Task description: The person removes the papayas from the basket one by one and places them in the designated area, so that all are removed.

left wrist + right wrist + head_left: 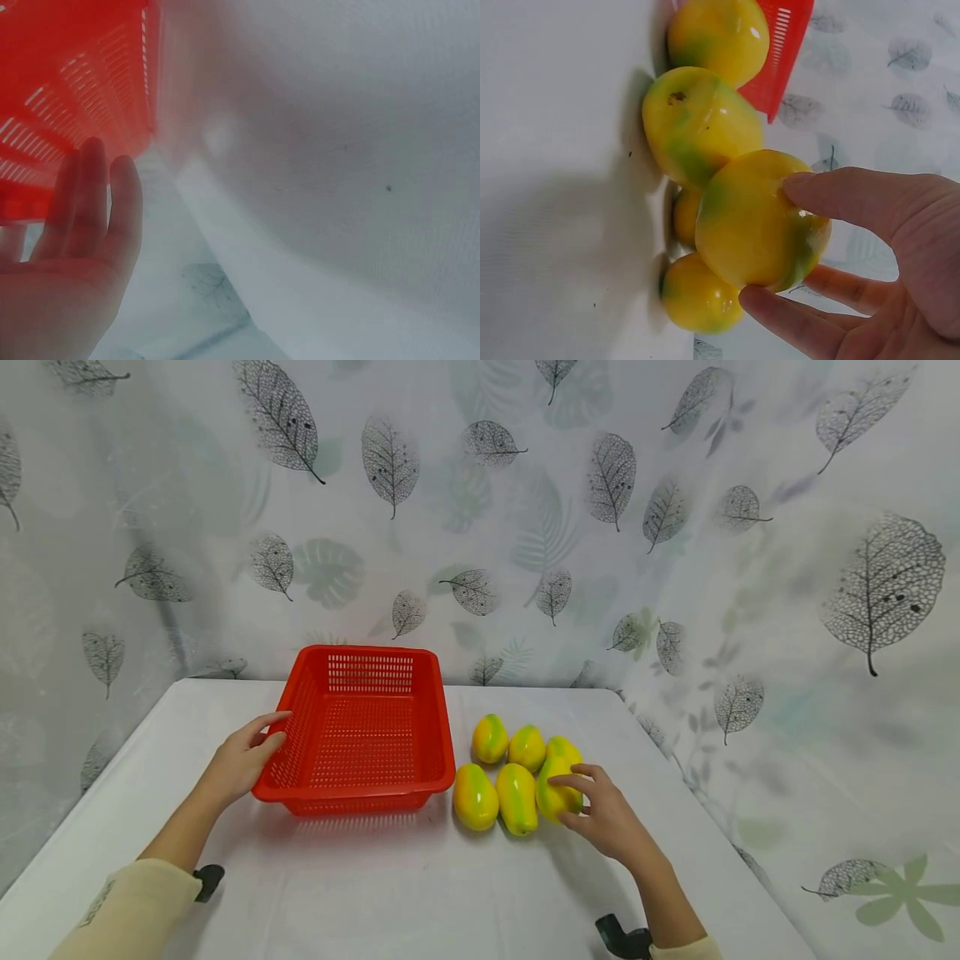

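Note:
A red plastic basket [367,743] with slotted walls stands on the white table, nothing inside it. My left hand [243,760] holds its left rim, with thumb and index finger at the edge. Other fingers [91,187] of that hand stretch along the outer wall in the left wrist view. To the basket's right, several glossy yellow-green mango-like fruits [476,797] lie close together. My right hand [607,814] grips the rightmost near mango-like fruit [754,217], its thumb on one side and fingers on the other. That fruit touches its neighbour [697,124].
The white-covered table [360,893] reaches back to a curtain [495,527] printed with leaves, which also hangs along both sides. Black straps [626,939] show at both wrists, by the cream sleeves [127,910].

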The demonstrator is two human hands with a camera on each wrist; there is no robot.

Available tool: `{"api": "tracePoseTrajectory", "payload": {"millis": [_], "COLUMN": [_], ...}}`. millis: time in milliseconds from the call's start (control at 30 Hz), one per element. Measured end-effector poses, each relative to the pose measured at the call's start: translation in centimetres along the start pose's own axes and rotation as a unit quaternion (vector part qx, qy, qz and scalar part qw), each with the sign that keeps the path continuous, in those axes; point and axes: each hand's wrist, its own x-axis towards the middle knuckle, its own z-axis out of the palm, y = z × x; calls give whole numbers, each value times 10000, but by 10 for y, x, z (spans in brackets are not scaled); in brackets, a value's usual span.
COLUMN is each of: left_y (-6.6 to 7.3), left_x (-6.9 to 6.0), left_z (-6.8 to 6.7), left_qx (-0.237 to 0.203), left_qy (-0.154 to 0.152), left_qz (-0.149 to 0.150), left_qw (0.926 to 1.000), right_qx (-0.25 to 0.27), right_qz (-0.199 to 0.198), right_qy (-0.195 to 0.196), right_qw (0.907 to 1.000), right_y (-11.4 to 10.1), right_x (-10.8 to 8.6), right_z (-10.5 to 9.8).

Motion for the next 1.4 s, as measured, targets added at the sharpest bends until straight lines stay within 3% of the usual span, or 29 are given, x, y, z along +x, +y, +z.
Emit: {"api": "tracePoseTrajectory", "payload": {"millis": [333, 733, 1167, 1400], "left_y": [1, 0, 1, 4], "left_x": [0, -1, -1, -1], "left_z": [-1, 0, -1, -3], "left_qx": [18, 0, 6, 305], "left_qy": [26, 0, -73, -105], "left_qz": [19, -4, -73, -35], "left_qw": [10000, 10000, 9999, 9995], "right_qx": [-35, -6, -271, -187], "right_qz": [117, 535, 321, 398], "right_qy": [45, -116, -30, 175], "right_qw": [9999, 9985, 9991, 9989], "right_y": [3, 5, 3, 6], "right_x": [-5, -9, -10, -4], "right_z": [10, 28, 22, 23]}}
